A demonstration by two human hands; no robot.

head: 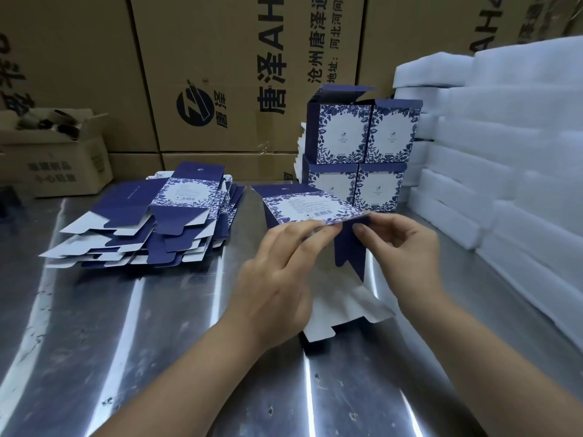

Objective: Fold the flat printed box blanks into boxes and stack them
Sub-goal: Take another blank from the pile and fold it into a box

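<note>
**One blank half-opened, four boxes stacked behind it**

Nearest the camera, both forearms reach out over the shiny metal table (132, 326). The left hand (277, 279) and the right hand (400, 244) meet at the near edge of a box blank (310, 206), each pinching that edge between thumb and fingertips, narrow grips closed on the card. The blank is lifted off the table, its barcode panel facing up and tilted toward the person, while dark blue side panels and white end flaps hang below it, between the hands and the tabletop. Holding it at one edge like this probably lets the person pull the panels apart so the flat sleeve squares up into a tube — the folding looks only just begun, since the flaps are loose.

Left of the held blank, well apart from it, lies the pile of flat blanks (151, 222), fanned untidily, within easy reach of the left hand for the next pick.

Just behind the held blank stand the finished boxes (359, 159), four of them, two on two, patterned faces toward the person and top flaps open on the upper row. Stacking them there keeps the working area free.

Right of the held blank, stacked white foam sheets (504, 159) line the table edge. Farthest back, large brown cartons (220, 74) form a wall.
</note>
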